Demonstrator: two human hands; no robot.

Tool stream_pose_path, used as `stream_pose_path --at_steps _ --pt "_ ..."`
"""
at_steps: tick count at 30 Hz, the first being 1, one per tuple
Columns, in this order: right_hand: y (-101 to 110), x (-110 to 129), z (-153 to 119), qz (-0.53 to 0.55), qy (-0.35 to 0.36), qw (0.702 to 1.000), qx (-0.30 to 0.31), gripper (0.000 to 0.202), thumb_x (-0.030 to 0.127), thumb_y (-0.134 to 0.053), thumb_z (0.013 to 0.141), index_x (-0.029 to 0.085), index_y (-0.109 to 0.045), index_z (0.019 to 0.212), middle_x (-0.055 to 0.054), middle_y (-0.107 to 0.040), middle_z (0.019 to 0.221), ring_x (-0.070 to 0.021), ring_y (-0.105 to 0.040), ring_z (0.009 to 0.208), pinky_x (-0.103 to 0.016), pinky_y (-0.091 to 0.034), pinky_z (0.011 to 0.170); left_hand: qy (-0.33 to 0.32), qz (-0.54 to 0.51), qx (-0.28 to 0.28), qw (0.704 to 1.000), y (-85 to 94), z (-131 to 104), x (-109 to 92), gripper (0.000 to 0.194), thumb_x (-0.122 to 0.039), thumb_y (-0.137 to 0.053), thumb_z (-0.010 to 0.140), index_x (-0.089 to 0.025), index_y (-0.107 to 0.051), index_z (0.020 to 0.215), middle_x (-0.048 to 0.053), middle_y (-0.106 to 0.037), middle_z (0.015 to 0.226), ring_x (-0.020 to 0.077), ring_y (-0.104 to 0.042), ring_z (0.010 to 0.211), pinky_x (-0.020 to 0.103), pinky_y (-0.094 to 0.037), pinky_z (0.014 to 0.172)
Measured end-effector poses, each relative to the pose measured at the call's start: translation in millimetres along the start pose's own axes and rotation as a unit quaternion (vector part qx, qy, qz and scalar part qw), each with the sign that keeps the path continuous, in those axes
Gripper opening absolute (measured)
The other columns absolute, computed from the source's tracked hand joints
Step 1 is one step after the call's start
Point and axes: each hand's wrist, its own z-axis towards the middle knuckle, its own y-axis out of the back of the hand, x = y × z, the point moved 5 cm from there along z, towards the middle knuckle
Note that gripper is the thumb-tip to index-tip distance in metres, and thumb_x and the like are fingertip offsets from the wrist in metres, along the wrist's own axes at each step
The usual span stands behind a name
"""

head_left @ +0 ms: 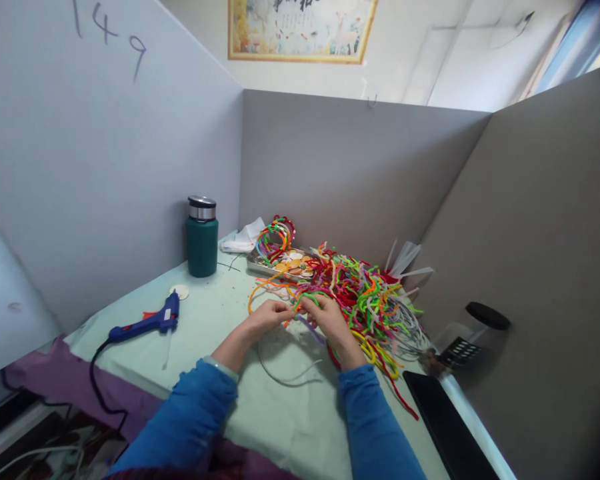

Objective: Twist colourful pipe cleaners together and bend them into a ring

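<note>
Above the middle of the table, my left hand is closed, its fingertips pinching strands that include an orange pipe cleaner. Close beside it on the right, my right hand is closed on a green pipe cleaner that arches between the hands. A purple strand hangs just under the right fingers. Below the hands a thin grey strand curves on the tablecloth. A large tangled pile of coloured pipe cleaners lies right behind my right hand.
A blue glue gun with its cord and a green bottle stand left. At the back, a metal tray holds small discs beside coloured rings. A black flat object lies at the right edge. Grey partitions enclose the table.
</note>
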Motion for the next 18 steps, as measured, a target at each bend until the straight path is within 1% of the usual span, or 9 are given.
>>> stream_pose_path --at_steps 3,4,6,9,11,14,18 --pt "7.0 -5.3 2.1 0.119 -0.042 0.991 -0.036 0.041 0.056 -0.056 0.073 0.017 -0.054 0.065 0.006 -0.043 0.049 -0.0048 -0.029 0.036 -0.018 -0.021 0.033 0.017 -0.049 0.025 0.998 -1.8 -2.8 -2.8 0.037 -0.051 -0.064 0.065 -0.015 -0.055 0.065 -0.008 -0.033 0.044 0.0039 -0.022 0.039 0.022 -0.012 0.041" --pt "9.6 -7.9 2.8 0.142 -0.053 0.987 -0.054 0.042 0.058 -0.057 0.071 0.017 -0.052 0.064 0.008 -0.038 0.046 -0.0041 -0.024 0.035 -0.019 -0.017 0.033 0.02 -0.068 0.036 0.997 -2.7 -3.6 -4.1 0.037 -0.05 -0.066 0.064 -0.015 -0.055 0.066 -0.008 -0.033 0.045 0.0035 -0.021 0.039 0.022 -0.011 0.04" --pt "15.1 -13.8 4.1 0.154 -0.069 0.981 -0.091 0.043 0.058 -0.06 0.068 0.017 -0.051 0.062 0.01 -0.03 0.042 -0.0037 -0.019 0.034 -0.019 -0.013 0.033 0.019 -0.105 0.064 0.992 -4.9 -5.0 -7.3 0.038 -0.049 -0.069 0.062 -0.014 -0.055 0.067 -0.008 -0.034 0.046 0.0025 -0.02 0.038 0.022 -0.009 0.04" --pt "22.8 -20.1 5.4 0.117 -0.056 0.982 -0.138 0.042 0.055 -0.063 0.066 0.018 -0.047 0.055 0.009 -0.028 0.041 -0.0045 -0.021 0.036 -0.021 -0.014 0.036 0.0 -0.167 0.095 0.981 -5.8 -5.9 -12.7 0.038 -0.047 -0.07 0.062 -0.014 -0.052 0.064 -0.009 -0.03 0.045 0.0015 -0.017 0.038 0.021 -0.007 0.039" --pt "26.2 -22.3 5.9 0.084 -0.038 0.984 -0.154 0.041 0.052 -0.063 0.068 0.018 -0.045 0.053 0.009 -0.03 0.042 -0.0051 -0.024 0.038 -0.021 -0.017 0.037 -0.012 -0.216 0.093 0.972 -3.4 -5.8 -15.3 0.037 -0.045 -0.071 0.063 -0.015 -0.05 0.065 -0.01 -0.026 0.045 0.0013 -0.015 0.037 0.02 -0.006 0.039" --pt "27.5 -24.7 6.4 0.052 -0.026 0.986 -0.153 0.039 0.05 -0.061 0.07 0.018 -0.047 0.052 0.008 -0.032 0.043 -0.0059 -0.026 0.04 -0.022 -0.018 0.04 -0.028 -0.274 0.075 0.958 2.0 -5.3 -18.1 0.034 -0.041 -0.071 0.065 -0.014 -0.052 0.07 -0.011 -0.024 0.045 0.0011 -0.013 0.038 0.019 -0.005 0.038" --pt "26.3 -25.5 6.7 0.02 -0.027 0.991 -0.132 0.037 0.05 -0.061 0.069 0.016 -0.055 0.056 0.007 -0.035 0.043 -0.0069 -0.029 0.041 -0.023 -0.019 0.041 -0.034 -0.299 0.044 0.953 6.2 -4.3 -19.2 0.033 -0.038 -0.072 0.065 -0.012 -0.056 0.077 -0.011 -0.024 0.045 0.0007 -0.013 0.038 0.018 -0.005 0.037"
